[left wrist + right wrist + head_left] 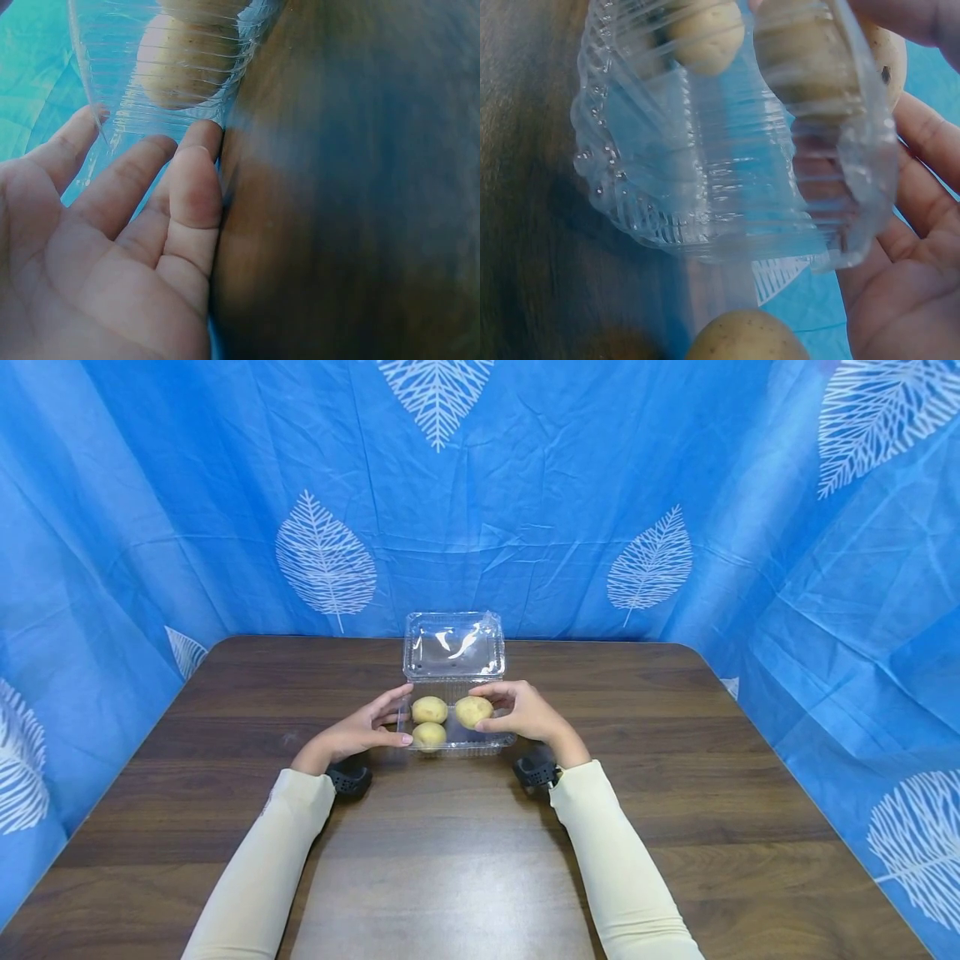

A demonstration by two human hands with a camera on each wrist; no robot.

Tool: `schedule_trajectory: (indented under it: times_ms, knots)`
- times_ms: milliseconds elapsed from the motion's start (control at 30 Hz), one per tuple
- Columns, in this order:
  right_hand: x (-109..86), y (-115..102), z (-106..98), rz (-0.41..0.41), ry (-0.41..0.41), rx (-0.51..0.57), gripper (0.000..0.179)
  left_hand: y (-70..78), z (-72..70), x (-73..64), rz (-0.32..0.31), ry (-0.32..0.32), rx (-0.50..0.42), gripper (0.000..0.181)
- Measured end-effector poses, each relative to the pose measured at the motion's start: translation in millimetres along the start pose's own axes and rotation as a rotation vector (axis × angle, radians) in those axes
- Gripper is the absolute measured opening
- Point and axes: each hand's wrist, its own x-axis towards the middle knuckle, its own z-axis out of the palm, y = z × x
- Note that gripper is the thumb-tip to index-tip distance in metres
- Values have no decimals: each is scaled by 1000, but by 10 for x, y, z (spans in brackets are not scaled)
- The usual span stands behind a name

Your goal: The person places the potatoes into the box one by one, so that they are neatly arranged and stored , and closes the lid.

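A clear plastic clamshell container (468, 748) stands on the table, its lid (454, 647) raised at the back. Two potatoes lie at its left end, one behind (430, 710) and one in front (429, 736). My right hand (528, 714) grips a third potato (473, 712) between thumb and fingers, over the container's right part. My left hand (362, 727) is at the left end, thumb by the front rim and index finger toward the back. In the left wrist view, its extended fingers (124, 180) rest against the ribbed side wall (150, 120).
The brown wooden table (465, 860) has a blue leaf-patterned curtain (487, 527) behind it and along both sides. Another potato (746, 337) shows at the bottom of the right wrist view, outside the container. Black wrist cameras (349, 778) sit under both wrists.
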Motion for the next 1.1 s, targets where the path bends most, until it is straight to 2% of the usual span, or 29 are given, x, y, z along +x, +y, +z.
schedule_trajectory:
  times_ms: [467,733,1100]
  knots:
    - [23,-40,74,-6,-23,-146,52,-9,6,13,-8,6,2,103]
    - [30,-51,100,15,-81,-211,49,6,1,10,-9,8,17,102]
    - [32,-43,109,-28,-120,-242,45,-1,-1,10,-5,6,14,103]
